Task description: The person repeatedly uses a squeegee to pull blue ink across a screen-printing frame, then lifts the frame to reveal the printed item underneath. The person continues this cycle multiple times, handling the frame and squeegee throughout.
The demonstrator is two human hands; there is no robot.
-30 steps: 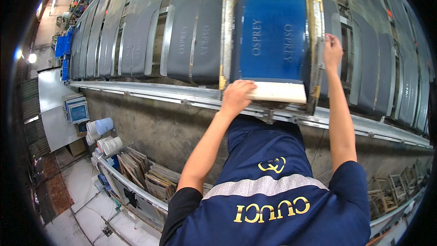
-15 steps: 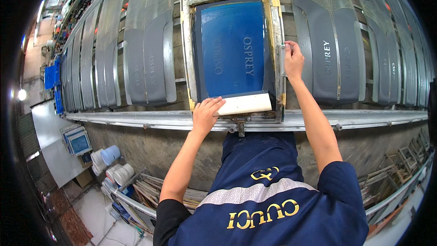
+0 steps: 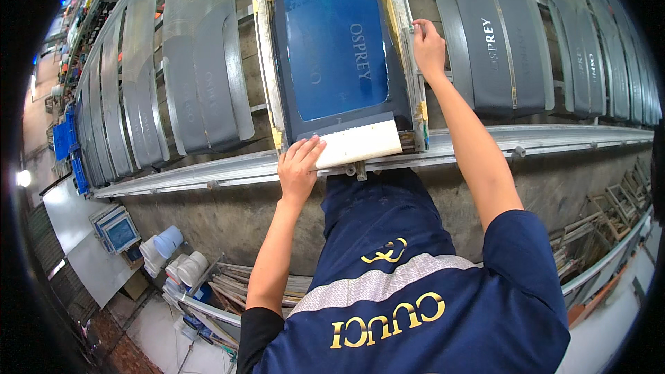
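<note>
Saturated blue fills the mesh (image 3: 332, 45), bordered in near-black and marked with paler lettering; its silver-grey frame (image 3: 266, 55) bears yellow patches, and the bar (image 3: 359, 144) is plain cream. Dark-grey panels (image 3: 528, 93) carry thin pale-gold lines. The navy shirt (image 3: 460, 322) shows gold lettering and a speckled silvery band (image 3: 388, 280).

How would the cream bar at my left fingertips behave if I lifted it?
The cream bar is probably stiff, since its long edges look straight. Its broad, flat face suggests it wouldn't roll easily. Its smooth-looking surface might feel slightly slippery.
</note>
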